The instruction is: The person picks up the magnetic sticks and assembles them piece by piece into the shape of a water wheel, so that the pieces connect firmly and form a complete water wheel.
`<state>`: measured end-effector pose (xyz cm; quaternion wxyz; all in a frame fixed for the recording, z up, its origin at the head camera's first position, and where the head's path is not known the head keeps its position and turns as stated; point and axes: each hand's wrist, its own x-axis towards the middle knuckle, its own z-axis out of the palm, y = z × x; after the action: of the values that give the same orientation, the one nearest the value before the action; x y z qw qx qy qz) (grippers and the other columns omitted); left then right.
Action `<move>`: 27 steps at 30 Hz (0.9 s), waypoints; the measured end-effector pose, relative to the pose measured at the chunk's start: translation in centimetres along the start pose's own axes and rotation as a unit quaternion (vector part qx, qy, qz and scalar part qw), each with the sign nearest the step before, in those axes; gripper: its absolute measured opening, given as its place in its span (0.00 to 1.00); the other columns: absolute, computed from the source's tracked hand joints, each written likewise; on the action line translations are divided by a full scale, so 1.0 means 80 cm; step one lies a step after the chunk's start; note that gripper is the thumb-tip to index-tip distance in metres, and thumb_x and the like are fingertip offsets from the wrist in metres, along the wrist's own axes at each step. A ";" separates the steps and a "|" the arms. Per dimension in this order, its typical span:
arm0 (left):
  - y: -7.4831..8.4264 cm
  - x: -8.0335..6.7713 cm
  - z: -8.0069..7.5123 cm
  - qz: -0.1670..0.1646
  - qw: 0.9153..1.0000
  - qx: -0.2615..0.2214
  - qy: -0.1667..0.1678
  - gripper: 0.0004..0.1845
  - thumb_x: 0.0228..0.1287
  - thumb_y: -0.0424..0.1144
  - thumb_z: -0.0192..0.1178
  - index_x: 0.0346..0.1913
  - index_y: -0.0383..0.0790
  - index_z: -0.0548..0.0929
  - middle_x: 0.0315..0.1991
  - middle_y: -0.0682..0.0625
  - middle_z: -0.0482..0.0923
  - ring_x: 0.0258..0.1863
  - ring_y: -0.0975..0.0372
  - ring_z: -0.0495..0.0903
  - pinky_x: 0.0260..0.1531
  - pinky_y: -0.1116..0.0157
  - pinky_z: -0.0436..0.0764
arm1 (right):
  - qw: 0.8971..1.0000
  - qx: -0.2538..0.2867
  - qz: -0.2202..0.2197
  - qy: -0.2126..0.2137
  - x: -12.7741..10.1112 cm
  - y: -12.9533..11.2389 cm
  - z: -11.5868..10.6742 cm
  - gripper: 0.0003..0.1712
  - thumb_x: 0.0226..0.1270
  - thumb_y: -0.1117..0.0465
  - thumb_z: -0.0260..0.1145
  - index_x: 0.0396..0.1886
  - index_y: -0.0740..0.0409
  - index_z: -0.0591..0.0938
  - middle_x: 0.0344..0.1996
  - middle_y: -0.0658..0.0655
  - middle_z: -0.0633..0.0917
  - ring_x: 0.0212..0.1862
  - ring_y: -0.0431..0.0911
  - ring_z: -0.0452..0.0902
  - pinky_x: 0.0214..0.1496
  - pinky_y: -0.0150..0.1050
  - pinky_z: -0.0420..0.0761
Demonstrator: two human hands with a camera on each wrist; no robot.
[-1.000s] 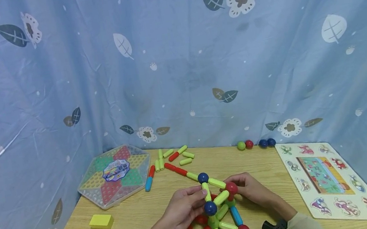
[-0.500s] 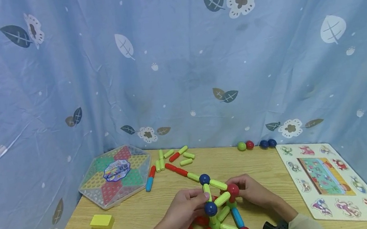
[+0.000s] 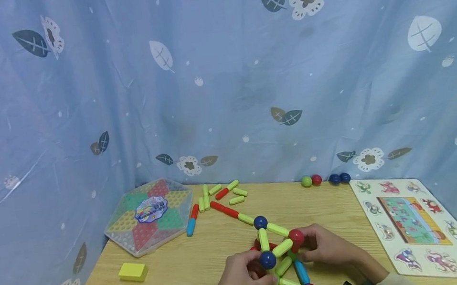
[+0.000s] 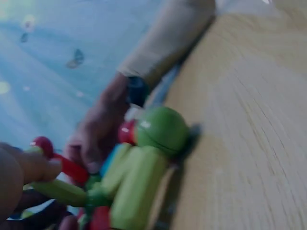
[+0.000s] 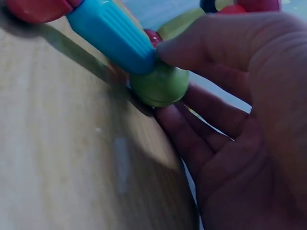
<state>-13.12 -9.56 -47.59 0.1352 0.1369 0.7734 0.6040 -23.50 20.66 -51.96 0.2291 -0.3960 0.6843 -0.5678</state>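
Note:
A magnetic stick-and-ball structure stands at the front of the table, built of green, red and blue sticks. On its upper part are two navy balls, the nearer navy ball and the farther navy ball, plus a red ball. Just below the nearer navy ball, my left hand pinches an upright green magnetic stick; its fingertips are partly hidden. On the right side my right hand holds a low green ball between thumb and fingers, where a blue stick joins it.
Loose green and red sticks lie at the back, with a red-blue stick nearby. A hexagonal board-game box and yellow block are left. Several balls line the back edge; a puzzle board lies right.
My left hand has moved down from the upper green stick between the navy balls to below the nearer navy ball. My right hand stays at the structure's right side. The head view has shifted slightly.

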 end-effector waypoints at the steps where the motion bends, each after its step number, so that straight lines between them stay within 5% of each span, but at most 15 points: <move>1: -0.002 0.002 0.004 0.016 1.000 0.018 0.010 0.12 0.65 0.32 0.78 0.50 0.41 0.92 0.36 0.56 0.86 0.33 0.67 0.82 0.33 0.73 0.81 | 1.000 -0.012 -0.005 0.007 -0.001 0.000 0.002 0.19 0.74 0.73 0.68 0.62 0.60 0.87 0.56 0.64 0.90 0.59 0.39 0.87 0.68 0.33 0.83; 4: -0.008 0.010 0.013 0.067 0.995 0.067 0.037 0.09 0.66 0.34 0.78 0.47 0.40 0.92 0.32 0.60 0.84 0.30 0.72 0.78 0.32 0.73 0.80 | 0.998 -0.048 -0.015 0.033 -0.006 -0.001 0.006 0.16 0.76 0.71 0.69 0.60 0.59 0.88 0.55 0.64 0.91 0.58 0.40 0.87 0.66 0.34 0.84; 7: -0.011 0.016 0.019 0.080 0.986 0.134 0.066 0.10 0.65 0.38 0.80 0.46 0.40 0.93 0.31 0.62 0.83 0.31 0.73 0.75 0.33 0.73 0.77 | 0.994 -0.091 -0.016 0.062 -0.014 -0.002 0.007 0.14 0.78 0.68 0.70 0.58 0.55 0.89 0.55 0.60 0.92 0.58 0.41 0.88 0.65 0.32 0.83; 11: -0.013 0.022 0.022 0.092 0.962 0.244 0.080 0.13 0.63 0.41 0.82 0.47 0.42 0.93 0.33 0.65 0.85 0.33 0.74 0.72 0.37 0.72 0.73 | 0.989 -0.121 -0.011 0.087 -0.025 -0.003 0.008 0.12 0.78 0.65 0.72 0.57 0.52 0.89 0.56 0.56 0.92 0.59 0.42 0.88 0.65 0.32 0.83; 14: -0.016 0.027 0.024 0.106 0.949 0.285 0.081 0.12 0.64 0.41 0.81 0.48 0.43 0.94 0.33 0.64 0.86 0.34 0.74 0.72 0.38 0.72 0.73 | 0.986 -0.131 -0.020 0.101 -0.029 -0.001 0.010 0.13 0.77 0.64 0.73 0.57 0.51 0.90 0.57 0.55 0.91 0.60 0.44 0.88 0.66 0.33 0.83; 27: -0.010 0.037 0.027 0.092 0.951 0.287 0.074 0.09 0.65 0.38 0.78 0.46 0.42 0.94 0.34 0.63 0.88 0.35 0.73 0.75 0.38 0.70 0.76 | 0.974 -0.171 0.006 0.147 -0.038 -0.004 0.017 0.12 0.78 0.60 0.73 0.56 0.49 0.92 0.54 0.51 0.93 0.58 0.41 0.88 0.64 0.31 0.82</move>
<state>-15.06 -6.68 -49.01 -0.0239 0.1956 0.9058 0.3752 -20.63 22.26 -52.42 0.0588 -0.3373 0.7998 -0.4930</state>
